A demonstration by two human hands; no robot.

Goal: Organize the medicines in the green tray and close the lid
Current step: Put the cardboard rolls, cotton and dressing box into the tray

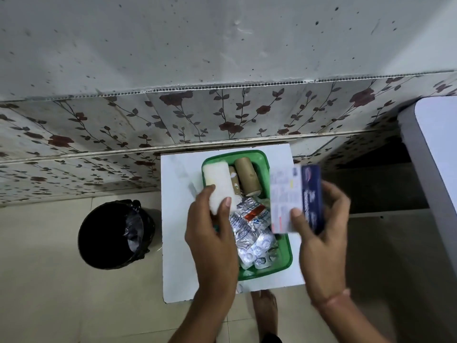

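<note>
Head view: your left hand [210, 233] grips the near end of a white roll [218, 185], thumb on top and fingers closed beneath it, holding it above the tray's left side. Your right hand [321, 233] pinches a blurred white-and-blue box [295, 198] upright, thumb on its white face and fingers curled behind the blue side, over the tray's right rim. Below both, the green tray [286, 253] sits open on a white surface [178, 231]. Silver blister strips [252, 233] fill its near half; two brown tubes [247, 179] lie at its far end. A black bin [111, 233] stands on the floor to the left, well apart from the surface.
</note>
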